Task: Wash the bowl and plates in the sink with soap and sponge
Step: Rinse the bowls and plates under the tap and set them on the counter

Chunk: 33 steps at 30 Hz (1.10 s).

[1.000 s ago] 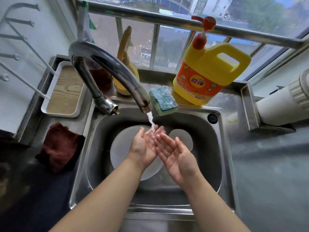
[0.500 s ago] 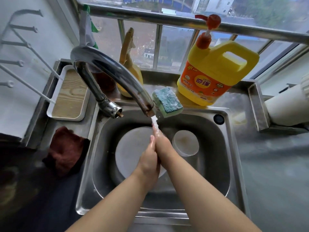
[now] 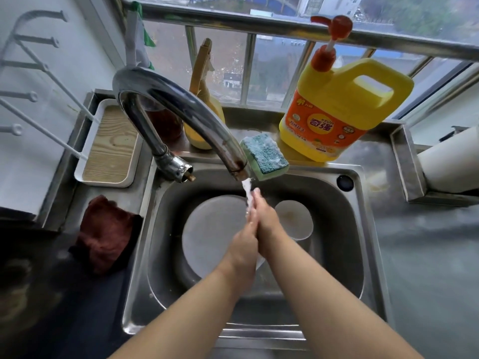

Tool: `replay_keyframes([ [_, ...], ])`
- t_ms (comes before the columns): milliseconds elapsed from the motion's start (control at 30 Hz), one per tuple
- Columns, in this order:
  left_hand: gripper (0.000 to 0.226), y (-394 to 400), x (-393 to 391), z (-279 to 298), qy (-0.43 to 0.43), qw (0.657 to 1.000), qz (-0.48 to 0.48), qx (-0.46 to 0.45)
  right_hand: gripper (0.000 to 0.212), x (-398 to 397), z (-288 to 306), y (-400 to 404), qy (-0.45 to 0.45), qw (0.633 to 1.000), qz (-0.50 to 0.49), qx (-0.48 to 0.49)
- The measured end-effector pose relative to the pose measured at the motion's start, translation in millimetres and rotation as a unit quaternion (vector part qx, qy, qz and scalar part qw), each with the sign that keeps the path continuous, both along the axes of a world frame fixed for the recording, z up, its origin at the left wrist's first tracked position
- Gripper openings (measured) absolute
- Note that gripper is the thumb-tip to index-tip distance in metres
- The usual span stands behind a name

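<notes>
My left hand [image 3: 245,240] and my right hand [image 3: 267,221] are pressed palm to palm, fingers straight, under the running water from the tap [image 3: 181,110]. Neither hand holds anything. Below them in the steel sink [image 3: 363,255] lies a large white plate [image 3: 207,234], and to its right a small white bowl [image 3: 295,218]. A green-blue sponge [image 3: 264,155] with foam on it sits on the sink's back rim. Behind it stands a yellow soap jug [image 3: 342,112] with a red pump.
A dark red cloth [image 3: 103,231] lies left of the sink. Behind it is a white tray [image 3: 108,149] with a wooden inlay. A yellow spray bottle [image 3: 204,104] stands behind the tap. A white roll [image 3: 451,164] sits at the right; a white wall rack [image 3: 31,81] juts out at left.
A second ago my hands were apart and cupped open under the stream. They have come together flat, and the view has shifted down a little.
</notes>
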<state>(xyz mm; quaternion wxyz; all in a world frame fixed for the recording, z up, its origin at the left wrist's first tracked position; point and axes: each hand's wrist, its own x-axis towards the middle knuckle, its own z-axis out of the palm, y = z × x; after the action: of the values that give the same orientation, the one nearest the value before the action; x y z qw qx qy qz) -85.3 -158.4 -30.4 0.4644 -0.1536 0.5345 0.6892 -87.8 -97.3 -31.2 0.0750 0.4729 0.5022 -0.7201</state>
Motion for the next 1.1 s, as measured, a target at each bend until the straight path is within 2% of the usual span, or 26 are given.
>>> replay_keyframes([
  [33, 0.047, 1.2, 2.3, 2.3, 0.002, 1.000, -0.010, 0.013, 0.040, -1.6, -1.6, 2.5, 0.009, 1.000, -0.019, -0.006],
  [67, 0.045, 1.6, 0.6, 8.5, -0.011, 1.000, -0.005, 0.022, 0.043, -2.9, -2.0, 1.8, 0.025, 1.000, 0.002, 0.009],
  [133, 0.051, -0.1, -15.0, 11.8, -0.008, 1.000, -0.011, -0.016, 0.054, 1.4, -7.3, -15.2, 0.069, 0.996, 0.014, 0.060],
  [200, 0.054, -5.2, -28.2, 6.3, 0.003, 0.998, -0.040, -0.052, 0.071, 11.6, -10.7, -38.0, 0.109, 0.981, 0.080, 0.138],
  [267, 0.044, -6.4, -27.5, 4.6, -0.020, 0.997, -0.072, -0.024, 0.087, 15.1, -15.7, -41.1, 0.076, 0.973, 0.102, 0.194],
  [300, 0.030, -3.5, -23.9, -0.2, 0.033, 0.993, -0.098, -0.059, 0.095, 14.4, -18.3, -38.6, 0.044, 0.977, 0.091, 0.190],
  [333, 0.020, -2.8, -19.3, -3.7, 0.068, 0.990, -0.098, -0.072, 0.100, 14.9, -20.2, -38.8, 0.025, 0.983, 0.055, 0.174],
  [367, 0.023, -2.9, -15.5, -7.9, 0.130, 0.982, -0.098, -0.095, 0.099, 15.5, -18.7, -38.1, 0.031, 0.990, 0.015, 0.139],
  [433, 0.034, -3.3, -13.8, -16.0, 0.140, 0.983, -0.060, -0.101, 0.080, 13.8, -16.4, -37.1, 0.048, 0.994, -0.087, 0.041],
  [467, 0.034, -2.0, -13.8, -13.0, 0.129, 0.981, -0.066, -0.129, 0.072, 11.5, -17.7, -36.5, 0.053, 0.990, -0.127, 0.004],
  [533, 0.024, -7.1, -15.6, -13.9, 0.142, 0.968, -0.115, -0.174, 0.071, 6.0, -16.5, -34.3, 0.070, 0.975, -0.202, -0.055],
  [600, 0.014, -12.0, -14.6, -24.0, 0.174, 0.961, -0.102, -0.190, 0.063, -0.5, -14.9, -33.3, 0.099, 0.954, -0.258, -0.117],
  [667, 0.021, -17.5, -15.0, -26.9, 0.239, 0.938, -0.092, -0.232, 0.049, -3.1, -12.9, -27.3, 0.073, 0.945, -0.277, -0.156],
  [733, 0.029, -21.2, -17.9, -29.2, 0.330, 0.900, -0.110, -0.264, 0.041, -1.5, -12.1, -21.0, 0.037, 0.941, -0.272, -0.198],
  [833, 0.019, -26.1, -21.4, -28.9, 0.461, 0.799, -0.254, -0.290, 0.046, 1.9, -13.8, -12.4, -0.022, 0.958, -0.216, -0.186],
  [900, 0.015, -29.8, -22.7, -31.6, 0.492, 0.755, -0.332, -0.279, 0.050, 9.1, -16.0, -9.1, -0.064, 0.987, -0.113, -0.095],
  [933, 0.011, -31.6, -23.5, -32.8, 0.490, 0.745, -0.361, -0.272, 0.048, 14.6, -18.2, -6.9, -0.079, 0.994, -0.058, -0.040],
  [967, 0.005, -33.3, -23.7, -35.5, 0.499, 0.722, -0.395, -0.272, 0.043, 21.3, -22.4, -3.7, -0.089, 0.996, 0.009, 0.025],
  [1033, 0.025, -35.1, -23.0, -42.2, 0.532, 0.631, -0.485, -0.289, 0.023, 38.5, -40.4, 8.2, -0.117, 0.968, 0.145, 0.170],
  [1067, 0.034, -37.2, -23.2, -46.4, 0.535, 0.595, -0.518, -0.302, 0.016, 47.8, -51.1, 16.7, -0.149, 0.949, 0.170, 0.221],
  [1100, 0.038, -39.8, -22.8, -50.3, 0.527, 0.586, -0.528, -0.316, 0.016, 57.8, -60.9, 27.9, -0.187, 0.938, 0.162, 0.244],
])
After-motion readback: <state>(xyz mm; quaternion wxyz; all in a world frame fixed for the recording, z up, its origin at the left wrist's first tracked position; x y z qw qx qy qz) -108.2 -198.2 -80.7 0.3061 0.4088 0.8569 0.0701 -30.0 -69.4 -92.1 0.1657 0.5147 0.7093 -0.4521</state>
